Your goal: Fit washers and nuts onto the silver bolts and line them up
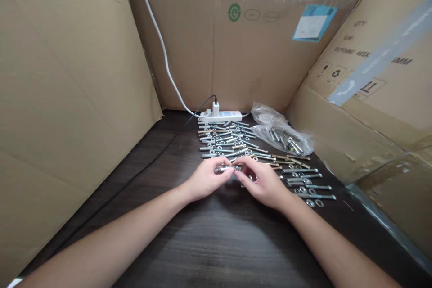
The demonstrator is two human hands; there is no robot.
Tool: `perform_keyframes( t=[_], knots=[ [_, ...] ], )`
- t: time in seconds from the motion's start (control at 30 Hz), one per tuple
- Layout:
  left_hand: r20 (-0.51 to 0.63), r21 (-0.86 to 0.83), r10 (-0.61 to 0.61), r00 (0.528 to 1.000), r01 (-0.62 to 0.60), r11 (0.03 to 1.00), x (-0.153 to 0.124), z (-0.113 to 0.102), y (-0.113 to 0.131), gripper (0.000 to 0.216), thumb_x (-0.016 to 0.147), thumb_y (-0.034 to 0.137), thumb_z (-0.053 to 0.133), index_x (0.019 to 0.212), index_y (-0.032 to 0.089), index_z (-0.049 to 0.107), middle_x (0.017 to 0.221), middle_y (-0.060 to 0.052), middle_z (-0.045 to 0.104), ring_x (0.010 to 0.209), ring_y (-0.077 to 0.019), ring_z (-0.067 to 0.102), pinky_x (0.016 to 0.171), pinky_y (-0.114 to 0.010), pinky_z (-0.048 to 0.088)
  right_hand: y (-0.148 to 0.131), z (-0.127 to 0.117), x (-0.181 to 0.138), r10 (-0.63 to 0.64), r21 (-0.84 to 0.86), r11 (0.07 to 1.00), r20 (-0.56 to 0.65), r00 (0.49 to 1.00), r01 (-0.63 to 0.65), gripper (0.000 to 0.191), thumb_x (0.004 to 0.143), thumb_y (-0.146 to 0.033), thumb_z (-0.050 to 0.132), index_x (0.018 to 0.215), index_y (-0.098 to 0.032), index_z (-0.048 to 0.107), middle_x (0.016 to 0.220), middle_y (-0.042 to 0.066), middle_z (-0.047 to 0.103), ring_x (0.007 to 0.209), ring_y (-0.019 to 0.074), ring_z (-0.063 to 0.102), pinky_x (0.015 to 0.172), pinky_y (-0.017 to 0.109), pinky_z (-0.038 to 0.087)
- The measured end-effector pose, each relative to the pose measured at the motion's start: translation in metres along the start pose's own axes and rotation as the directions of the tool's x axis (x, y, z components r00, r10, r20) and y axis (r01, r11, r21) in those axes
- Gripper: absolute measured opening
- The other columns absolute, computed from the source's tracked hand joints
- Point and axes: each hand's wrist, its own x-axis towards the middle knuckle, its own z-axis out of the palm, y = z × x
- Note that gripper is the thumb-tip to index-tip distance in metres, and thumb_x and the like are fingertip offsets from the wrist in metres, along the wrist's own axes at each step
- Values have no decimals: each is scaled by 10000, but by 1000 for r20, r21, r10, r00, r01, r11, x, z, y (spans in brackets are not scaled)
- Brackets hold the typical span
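Observation:
My left hand (207,179) and my right hand (261,182) meet over a dark wooden table (216,243). Both pinch the same silver metal bolt (227,169), which lies level between the fingertips. The left fingers grip its left end; the right fingers close on its right end. Just beyond the hands lie rows of several metal bolts with washers (226,139). More bolts and loose washers (308,184) lie to the right of my right hand.
A clear plastic bag of bolts (281,132) sits at the back right. A white power strip (219,115) with a white cable and a black cord lies against the back cardboard wall (236,54). Cardboard boxes enclose the left (67,99) and right (378,99) sides.

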Motion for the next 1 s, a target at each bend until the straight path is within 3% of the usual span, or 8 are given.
perform_keyframes(
  t=[0.4, 0.5, 0.67, 1.0],
  knots=[
    [11, 20, 8, 1000, -8, 1000, 0, 1, 0, 221, 832, 338, 544, 830, 122, 594, 751, 4, 553, 667, -103, 470, 630, -210, 394, -1, -2, 2, 44, -33, 999, 47, 998, -43, 195, 949, -334, 420, 918, -211, 568, 740, -5, 626, 658, 137, 569, 640, 253, 404],
    [-1, 6, -1, 1000, 1, 1000, 1, 0, 0, 221, 829, 336, 552, 847, 121, 597, 766, -3, 567, 682, -107, 482, 638, -213, 398, -3, -2, 1, 36, 3, 999, 31, 999, -36, 147, 923, -286, 456, 1009, -214, 551, 732, -15, 611, 619, 121, 547, 614, 239, 409],
    [-2, -18, 0, 1000, 0, 1000, 1, 0, 1, 207, 824, 312, 553, 852, 115, 609, 780, -16, 590, 709, -120, 508, 662, -225, 409, 0, 1, -1, -23, 11, 1000, -19, 1000, 24, 246, 834, -163, 515, 1070, -221, 553, 726, -29, 586, 592, 101, 523, 593, 217, 414],
    [-5, 4, 14, 1000, -14, 1000, 1, 1, -2, 200, 827, 307, 544, 864, 121, 608, 786, -12, 586, 707, -118, 505, 646, -218, 405, 1, -1, 1, -16, -20, 1000, -16, 1000, 16, 214, 854, -212, 519, 1056, -219, 588, 687, -31, 595, 571, 102, 528, 573, 219, 404]
  ],
)
